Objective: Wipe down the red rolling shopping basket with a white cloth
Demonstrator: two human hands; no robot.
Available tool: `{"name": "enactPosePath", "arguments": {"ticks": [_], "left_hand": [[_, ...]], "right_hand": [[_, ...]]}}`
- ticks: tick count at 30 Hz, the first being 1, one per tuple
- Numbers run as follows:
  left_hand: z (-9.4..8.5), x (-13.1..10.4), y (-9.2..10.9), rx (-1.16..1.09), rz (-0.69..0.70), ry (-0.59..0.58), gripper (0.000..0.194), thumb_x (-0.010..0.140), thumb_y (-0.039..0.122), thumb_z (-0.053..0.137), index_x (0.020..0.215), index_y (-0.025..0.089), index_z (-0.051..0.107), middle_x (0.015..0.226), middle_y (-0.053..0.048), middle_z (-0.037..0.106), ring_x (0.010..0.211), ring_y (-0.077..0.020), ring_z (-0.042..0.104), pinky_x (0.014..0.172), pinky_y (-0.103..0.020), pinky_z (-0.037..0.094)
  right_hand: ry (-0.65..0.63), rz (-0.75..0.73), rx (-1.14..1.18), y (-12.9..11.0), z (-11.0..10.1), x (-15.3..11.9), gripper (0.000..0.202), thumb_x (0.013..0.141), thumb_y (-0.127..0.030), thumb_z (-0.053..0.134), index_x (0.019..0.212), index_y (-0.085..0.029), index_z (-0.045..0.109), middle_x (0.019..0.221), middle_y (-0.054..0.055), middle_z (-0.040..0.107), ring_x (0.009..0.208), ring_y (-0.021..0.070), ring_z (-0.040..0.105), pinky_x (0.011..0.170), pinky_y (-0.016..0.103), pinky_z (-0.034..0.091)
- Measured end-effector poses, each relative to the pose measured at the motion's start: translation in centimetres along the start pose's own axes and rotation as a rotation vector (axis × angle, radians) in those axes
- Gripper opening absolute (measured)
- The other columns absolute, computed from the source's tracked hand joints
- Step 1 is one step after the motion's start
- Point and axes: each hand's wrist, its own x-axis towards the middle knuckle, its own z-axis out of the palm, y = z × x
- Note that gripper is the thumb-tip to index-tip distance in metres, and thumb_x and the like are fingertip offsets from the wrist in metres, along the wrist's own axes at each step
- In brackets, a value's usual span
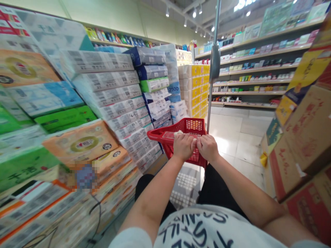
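A red plastic shopping cart (192,124) with a perforated basket is right in front of my body. My left hand (184,146) is closed around its handle, near the middle. Beside it, almost touching, my right hand (207,147) is wrapped round the handle's right part. A grey metal pole (210,100) rises at the cart's right side. The part of the basket that shows holds nothing I can make out; my hands and forearms hide some of it.
Stacked tissue packs (103,65) line the left side close to the cart. Cardboard boxes (307,127) are piled on the right. A tiled aisle (232,127) runs ahead to long stocked shelves (253,82). Yellow-and-white packs (200,89) stand beyond the cart.
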Motion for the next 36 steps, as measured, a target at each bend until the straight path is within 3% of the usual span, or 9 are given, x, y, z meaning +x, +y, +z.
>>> {"name": "enactPosePath", "arguments": {"ticks": [6,12,15,17,20,22,28,33,36], "left_hand": [[0.1,1.0,0.0,-0.021,0.080,-0.087,0.046,0.100,0.038,0.030,0.078,0.019,0.066,0.077,-0.007,0.069,0.079,-0.0210,0.060,0.085,-0.042,0.036],[1.7,-2.6,-1.6,-0.020,0.144,0.116,0.045,0.097,0.046,0.032,0.125,0.020,0.055,0.124,-0.010,0.061,0.121,-0.0264,0.048,0.101,-0.044,0.031],[1.8,-2.8,-2.8,-0.006,0.138,0.076,0.048,0.097,0.046,0.031,0.132,0.020,0.050,0.132,-0.009,0.057,0.126,-0.0269,0.045,0.104,-0.044,0.031],[1.4,-2.0,-3.4,0.010,-0.007,0.043,0.046,0.098,0.042,0.028,0.132,0.020,0.051,0.132,-0.009,0.057,0.125,-0.0261,0.047,0.104,-0.043,0.032],[0.2,-0.3,-4.3,0.052,-0.243,-0.042,0.046,0.100,0.037,0.022,0.127,0.021,0.055,0.126,-0.008,0.062,0.117,-0.0246,0.053,0.100,-0.042,0.037],[-0.6,0.9,-4.9,0.085,-0.296,-0.165,0.045,0.100,0.039,0.023,0.124,0.023,0.057,0.119,-0.008,0.066,0.109,-0.0258,0.058,0.093,-0.043,0.041],[-1.4,3.1,-6.4,0.135,-0.171,-0.519,0.040,0.097,0.035,0.032,0.133,0.031,0.049,0.102,-0.009,0.071,0.093,-0.0274,0.064,0.077,-0.039,0.044],[-0.3,4.5,-6.8,0.027,-0.157,-0.649,0.044,0.097,0.040,0.033,0.138,0.031,0.045,0.113,-0.007,0.069,0.095,-0.0253,0.064,0.079,-0.035,0.044],[-0.2,4.5,-6.7,-0.032,-0.186,-0.644,0.047,0.098,0.048,0.026,0.127,0.029,0.057,0.110,-0.004,0.070,0.094,-0.0240,0.065,0.080,-0.034,0.045]], "right_hand": [[-0.006,0.008,0.019,0.3,0.1,0.0,0.032,0.092,-0.019,0.044,0.060,-0.021,0.048,0.063,0.003,0.053,0.066,0.0175,0.045,0.071,0.031,0.035],[-0.022,0.004,0.017,0.3,0.0,0.0,0.032,0.093,-0.020,0.044,0.061,-0.021,0.050,0.063,0.002,0.053,0.067,0.0172,0.045,0.073,0.031,0.035],[-0.031,-0.003,0.017,0.3,0.0,0.1,0.032,0.094,-0.021,0.043,0.062,-0.021,0.050,0.063,0.002,0.053,0.067,0.0170,0.045,0.073,0.031,0.035],[-0.031,0.003,0.023,0.2,0.2,0.2,0.032,0.093,-0.021,0.043,0.062,-0.021,0.050,0.063,0.003,0.053,0.067,0.0171,0.045,0.073,0.031,0.035],[-0.043,0.022,0.032,0.1,0.6,0.5,0.032,0.093,-0.021,0.043,0.062,-0.021,0.051,0.064,0.003,0.054,0.067,0.0172,0.046,0.073,0.031,0.035],[-0.048,0.037,0.027,0.0,0.8,0.6,0.032,0.093,-0.021,0.043,0.062,-0.021,0.051,0.064,0.003,0.054,0.067,0.0173,0.047,0.073,0.032,0.035],[-0.034,0.052,0.018,-0.2,0.1,0.3,0.031,0.092,-0.020,0.044,0.061,-0.021,0.051,0.063,0.003,0.054,0.067,0.0178,0.046,0.072,0.033,0.035],[-0.002,0.040,0.007,0.1,-0.6,-0.3,0.034,0.092,-0.020,0.043,0.059,-0.022,0.048,0.061,0.003,0.052,0.065,0.0174,0.046,0.072,0.032,0.036],[0.005,0.041,0.015,0.2,-0.6,-0.4,0.034,0.092,-0.020,0.043,0.059,-0.022,0.048,0.061,0.003,0.052,0.066,0.0174,0.046,0.071,0.032,0.036]]}}
